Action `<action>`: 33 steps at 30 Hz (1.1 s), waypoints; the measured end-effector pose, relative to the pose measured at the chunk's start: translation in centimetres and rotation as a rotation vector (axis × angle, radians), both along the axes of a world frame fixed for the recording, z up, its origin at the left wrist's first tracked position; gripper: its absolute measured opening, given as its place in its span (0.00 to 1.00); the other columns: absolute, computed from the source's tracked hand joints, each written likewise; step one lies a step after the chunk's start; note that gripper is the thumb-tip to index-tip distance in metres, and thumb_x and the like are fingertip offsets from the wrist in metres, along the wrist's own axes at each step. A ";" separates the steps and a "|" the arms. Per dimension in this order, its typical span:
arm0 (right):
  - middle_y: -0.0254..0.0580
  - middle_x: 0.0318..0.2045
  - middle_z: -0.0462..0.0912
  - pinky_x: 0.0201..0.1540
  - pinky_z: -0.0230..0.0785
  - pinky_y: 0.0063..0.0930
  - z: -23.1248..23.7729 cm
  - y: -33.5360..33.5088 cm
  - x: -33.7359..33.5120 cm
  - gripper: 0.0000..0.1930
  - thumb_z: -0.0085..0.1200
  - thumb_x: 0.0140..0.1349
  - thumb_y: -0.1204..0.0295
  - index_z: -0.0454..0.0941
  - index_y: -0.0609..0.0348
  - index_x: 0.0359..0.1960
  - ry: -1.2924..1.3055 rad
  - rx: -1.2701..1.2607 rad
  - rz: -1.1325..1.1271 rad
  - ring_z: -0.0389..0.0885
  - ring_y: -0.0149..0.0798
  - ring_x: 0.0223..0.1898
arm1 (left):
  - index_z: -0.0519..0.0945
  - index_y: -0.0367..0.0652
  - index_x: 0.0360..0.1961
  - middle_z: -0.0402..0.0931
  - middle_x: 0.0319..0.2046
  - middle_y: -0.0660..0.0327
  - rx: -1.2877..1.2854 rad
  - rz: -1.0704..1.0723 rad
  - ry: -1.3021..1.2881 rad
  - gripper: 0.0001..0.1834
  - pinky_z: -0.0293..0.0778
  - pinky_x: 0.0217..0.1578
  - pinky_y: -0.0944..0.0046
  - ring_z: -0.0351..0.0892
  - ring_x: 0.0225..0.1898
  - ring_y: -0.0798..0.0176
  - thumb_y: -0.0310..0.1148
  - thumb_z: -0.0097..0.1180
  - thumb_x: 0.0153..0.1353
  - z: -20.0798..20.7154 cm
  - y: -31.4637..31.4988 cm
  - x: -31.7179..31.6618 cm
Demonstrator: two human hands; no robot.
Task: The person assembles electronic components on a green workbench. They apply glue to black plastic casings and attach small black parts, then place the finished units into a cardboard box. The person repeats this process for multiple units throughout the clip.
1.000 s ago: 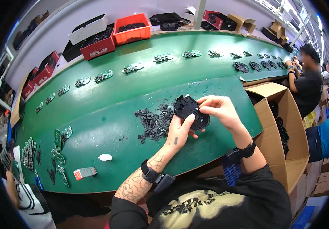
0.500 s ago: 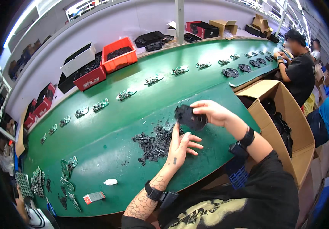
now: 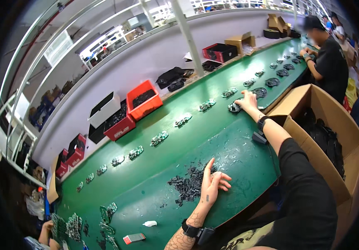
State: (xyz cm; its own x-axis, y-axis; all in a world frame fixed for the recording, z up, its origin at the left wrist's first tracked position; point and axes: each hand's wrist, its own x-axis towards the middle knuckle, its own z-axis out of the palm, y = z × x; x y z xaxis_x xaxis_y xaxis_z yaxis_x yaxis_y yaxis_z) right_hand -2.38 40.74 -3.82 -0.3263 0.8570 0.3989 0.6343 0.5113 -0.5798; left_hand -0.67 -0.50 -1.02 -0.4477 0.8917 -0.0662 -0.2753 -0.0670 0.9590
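Observation:
My right hand [image 3: 248, 101] reaches out to the far right of the green bench. Its fingers are closed on the edge of a black plastic shell [image 3: 234, 107], which is at the bench surface; the hand covers part of it. Just beyond lies another black shell [image 3: 260, 92]. My left hand [image 3: 214, 183] is held over the bench with its fingers apart and nothing in them. Beside and partly behind it is a loose pile of small black plastic pieces [image 3: 185, 185].
Green circuit boards [image 3: 159, 138] form a long row across the bench [image 3: 146, 183]. A cardboard box [image 3: 356, 141] of black parts stands at the right. Red bins [image 3: 161, 100] line the wall. A small carton [image 3: 134, 238] lies near the front; a co-worker [image 3: 325, 50] works far right.
My right hand has carried the black shell from beside my left hand to the far right of the bench. My left hand stays near the pile. The view has tilted.

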 end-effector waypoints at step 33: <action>0.51 0.56 0.76 0.61 0.62 0.49 -5.1 11.2 49.6 0.37 0.65 0.50 0.53 0.68 0.53 0.61 -0.666 -0.379 -0.542 0.72 0.49 0.60 | 0.83 0.38 0.38 0.82 0.23 0.60 -0.177 -0.204 0.932 0.11 0.72 0.28 0.67 0.79 0.24 0.63 0.19 0.52 0.55 1.4 2.1 3.6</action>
